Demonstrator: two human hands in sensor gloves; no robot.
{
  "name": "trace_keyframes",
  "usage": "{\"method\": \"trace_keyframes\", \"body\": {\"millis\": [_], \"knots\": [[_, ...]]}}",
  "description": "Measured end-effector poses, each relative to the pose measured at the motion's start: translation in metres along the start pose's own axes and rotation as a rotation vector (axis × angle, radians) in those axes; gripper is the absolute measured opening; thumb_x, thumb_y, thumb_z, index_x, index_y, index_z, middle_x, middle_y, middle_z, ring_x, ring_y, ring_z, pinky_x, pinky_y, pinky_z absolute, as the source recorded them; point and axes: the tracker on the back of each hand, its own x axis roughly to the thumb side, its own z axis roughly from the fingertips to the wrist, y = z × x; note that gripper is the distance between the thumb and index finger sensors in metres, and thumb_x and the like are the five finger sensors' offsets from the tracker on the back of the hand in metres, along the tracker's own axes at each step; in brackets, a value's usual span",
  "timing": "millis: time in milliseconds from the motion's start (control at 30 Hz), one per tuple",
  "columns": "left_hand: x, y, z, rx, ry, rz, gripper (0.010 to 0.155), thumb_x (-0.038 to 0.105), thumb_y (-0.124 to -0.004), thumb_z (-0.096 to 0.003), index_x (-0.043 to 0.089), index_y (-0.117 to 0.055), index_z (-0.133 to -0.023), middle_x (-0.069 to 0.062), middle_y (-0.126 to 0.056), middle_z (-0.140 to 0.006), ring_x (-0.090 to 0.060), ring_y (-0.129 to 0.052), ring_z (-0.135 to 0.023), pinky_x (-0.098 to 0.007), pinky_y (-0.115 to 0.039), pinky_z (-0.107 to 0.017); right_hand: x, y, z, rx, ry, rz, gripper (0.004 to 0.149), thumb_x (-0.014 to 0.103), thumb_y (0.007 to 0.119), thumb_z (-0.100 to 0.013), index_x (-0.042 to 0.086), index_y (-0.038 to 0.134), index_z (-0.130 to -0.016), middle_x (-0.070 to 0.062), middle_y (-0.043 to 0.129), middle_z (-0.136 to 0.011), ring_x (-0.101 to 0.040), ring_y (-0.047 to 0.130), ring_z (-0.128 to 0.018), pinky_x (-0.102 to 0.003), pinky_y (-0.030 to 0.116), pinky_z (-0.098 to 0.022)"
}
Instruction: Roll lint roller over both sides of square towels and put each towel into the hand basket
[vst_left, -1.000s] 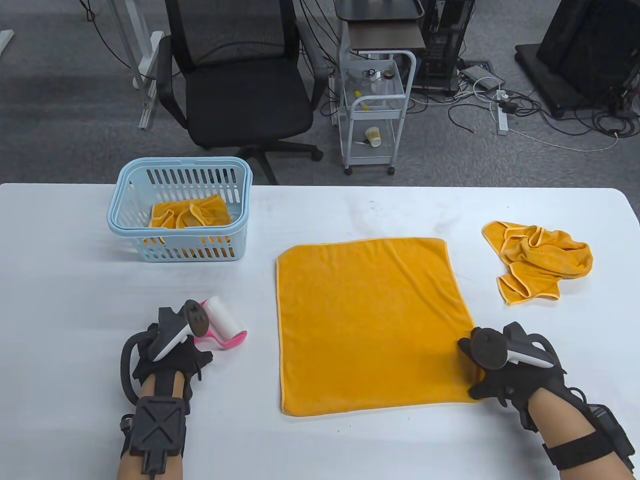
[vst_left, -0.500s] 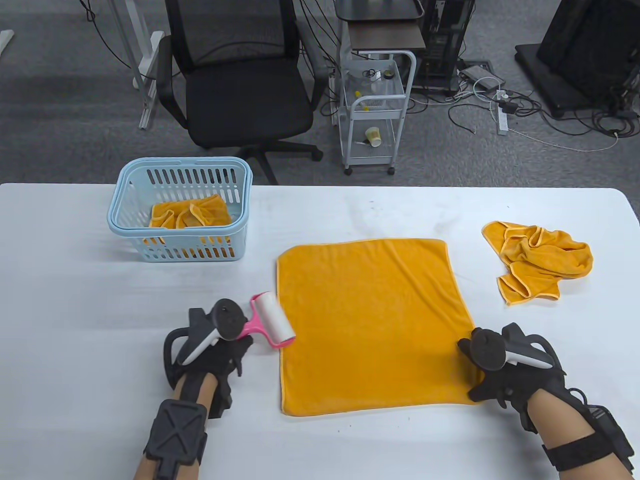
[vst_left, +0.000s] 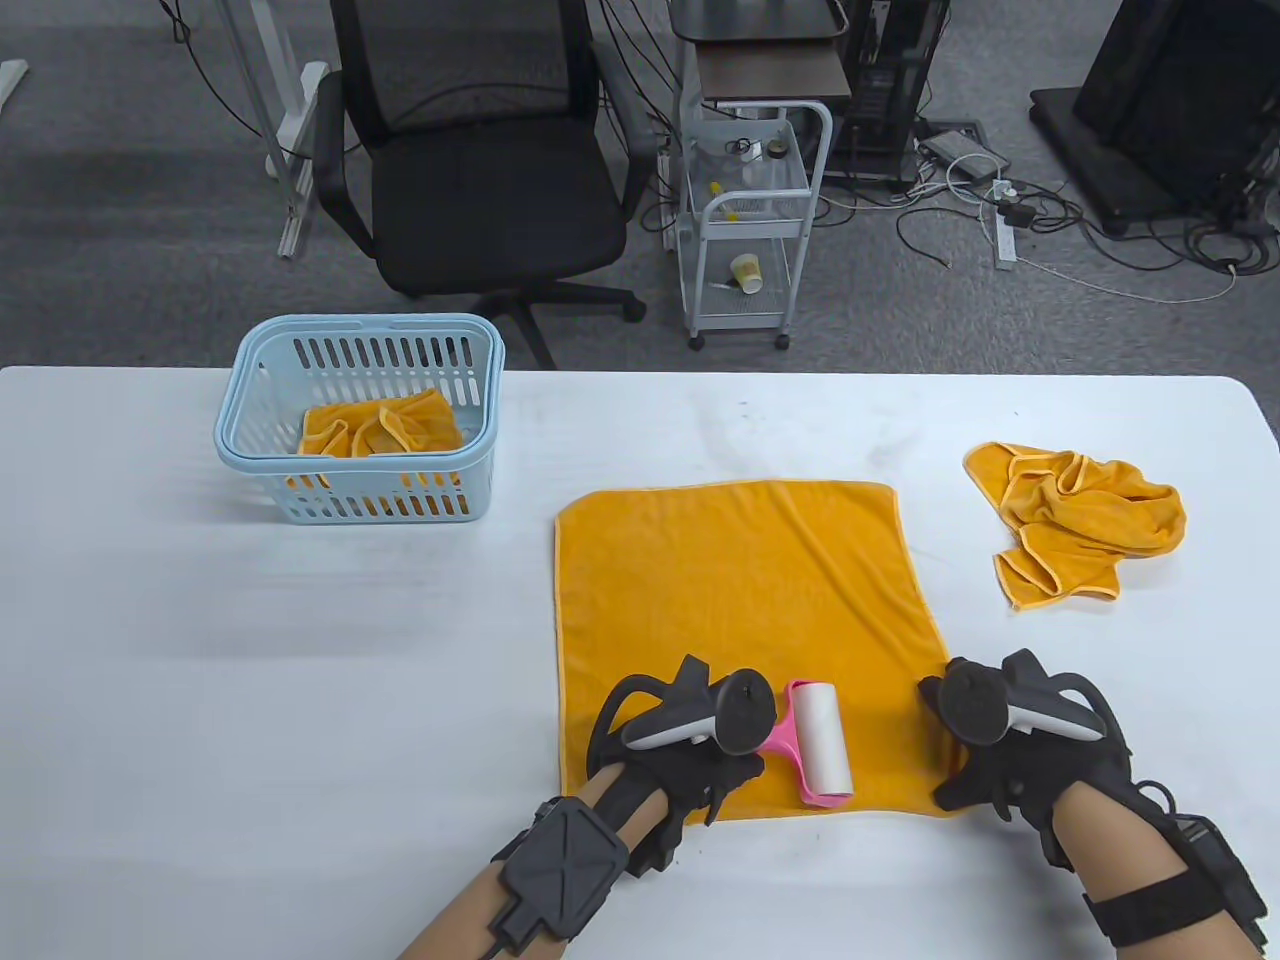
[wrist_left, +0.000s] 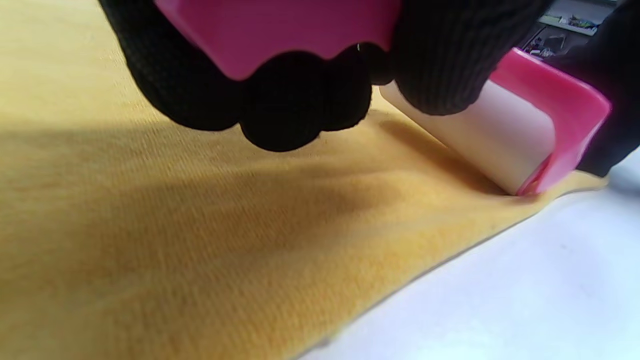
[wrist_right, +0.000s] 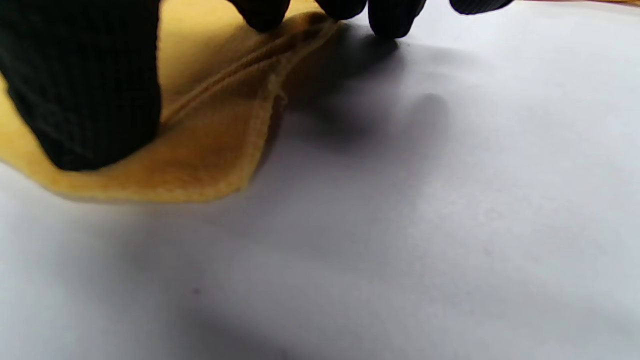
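Orange towel (vst_left: 740, 600), pink-white lint roller (vst_left: 818, 745)

Spread towel (vst_left: 740, 600) — matt, napped cloth; lint roller (vst_left: 818, 742) — glossy pink plastic, smooth white paper; knit-fabric gloves.

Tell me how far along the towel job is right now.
Done: one orange towel already lies in the blue basket. In hand: the left hand grips the lint roller, set on the flat towel near its front edge, while the right hand pins the front right corner. Left: rolling this towel's sides, basketing it, then the crumpled towel on the right.
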Motion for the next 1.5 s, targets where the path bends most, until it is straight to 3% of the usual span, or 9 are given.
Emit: {"method": "trace_keyframes", "body": {"millis": [100,233,500,633,733,900,1100,1267,1500], "knots": [[-0.009,-0.001,0.001,-0.024,0.033,0.016,0.057,0.046,-0.082,-0.0495,0.034,-0.060,-0.100,0.003,-0.086,-0.088,-0.028,-0.098,-0.067,-0.051,-0.084,-0.056,0.000,0.000,0.000,0.001,0.000,-0.003,0.107,0.061,0.093,-0.038,0.017,0.033,-0.115,-0.023,0.027,-0.117,-0.054,0.039,-0.106,-0.074,0.044,-0.069],[-0.029,0.005,0.017,-0.090,0.122,-0.154,0.050,0.041,-0.085,-0.0501,0.036,-0.063,-0.095,0.005,-0.088,-0.083,-0.025,-0.100,-0.063,-0.051,-0.086,-0.055,0.000,0.000,0.000,0.004,0.003,-0.004,0.107,0.061,0.093,-0.038,0.017,0.033,-0.115,-0.024,0.027,-0.117,-0.054,0.039,-0.105,-0.074,0.044,-0.069],[-0.100,0.012,0.081,-0.233,0.350,-0.294,0.042,0.036,-0.085,-0.0521,0.039,-0.067,-0.090,0.005,-0.089,-0.083,-0.025,-0.100,-0.066,-0.053,-0.085,-0.058,0.001,0.000,0.000,0.007,0.004,-0.004,0.107,0.061,0.093,-0.038,0.017,0.033,-0.115,-0.023,0.027,-0.117,-0.054,0.039,-0.105,-0.075,0.044,-0.069],[-0.117,0.020,0.098,-0.236,0.366,-0.274,0.043,0.036,-0.086,-0.0519,0.040,-0.067,-0.090,0.006,-0.089,-0.084,-0.025,-0.099,-0.066,-0.053,-0.085,-0.059,0.000,0.000,-0.001,0.008,0.002,-0.005,0.106,0.060,0.093,-0.038,0.017,0.034,-0.115,-0.023,0.028,-0.117,-0.054,0.039,-0.105,-0.075,0.044,-0.069],[-0.110,0.028,0.089,-0.189,0.301,-0.169,0.049,0.037,-0.087,-0.0514,0.039,-0.063,-0.094,0.006,-0.087,-0.086,-0.023,-0.098,-0.066,-0.051,-0.086,-0.058,0.000,0.001,-0.001,0.008,0.001,-0.009,0.106,0.060,0.093,-0.039,0.017,0.034,-0.115,-0.023,0.027,-0.117,-0.054,0.039,-0.105,-0.075,0.044,-0.069],[-0.065,0.040,0.039,-0.057,0.137,-0.028,0.057,0.037,-0.088,-0.0500,0.036,-0.057,-0.098,0.006,-0.084,-0.089,-0.022,-0.098,-0.069,-0.047,-0.088,-0.056,0.000,0.001,-0.001,0.008,0.001,-0.011,0.106,0.060,0.093,-0.039,0.017,0.033,-0.115,-0.023,0.027,-0.117,-0.054,0.038,-0.105,-0.074,0.044,-0.069],[-0.034,0.027,-0.011,-0.007,0.100,-0.018,0.057,0.039,-0.085,-0.0506,0.035,-0.056,-0.099,0.005,-0.082,-0.092,-0.025,-0.096,-0.073,-0.047,-0.087,-0.057,-0.001,0.001,-0.001,0.008,-0.001,-0.016,0.106,0.060,0.093,-0.039,0.018,0.033,-0.115,-0.023,0.027,-0.117,-0.054,0.038,-0.106,-0.074,0.044,-0.069],[-0.051,0.024,-0.013,0.002,0.172,-0.092,0.053,0.037,-0.085,-0.0506,0.036,-0.059,-0.097,0.006,-0.084,-0.091,-0.026,-0.096,-0.073,-0.049,-0.085,-0.058,-0.001,0.001,-0.001,0.008,-0.003,-0.020,0.106,0.060,0.093,-0.039,0.018,0.033,-0.115,-0.023,0.027,-0.117,-0.054,0.038,-0.106,-0.074,0.044,-0.069],[-0.106,0.041,0.021,-0.090,0.387,-0.367,0.040,0.031,-0.085,-0.0517,0.042,-0.068,-0.087,0.008,-0.087,-0.089,-0.026,-0.097,-0.074,-0.054,-0.081,-0.064,-0.001,0.001,-0.002,0.010,-0.002,-0.020,0.106,0.060,0.093,-0.039,0.018,0.033,-0.115,-0.023,0.027,-0.117,-0.054,0.038,-0.105,-0.074,0.044,-0.069]]}}
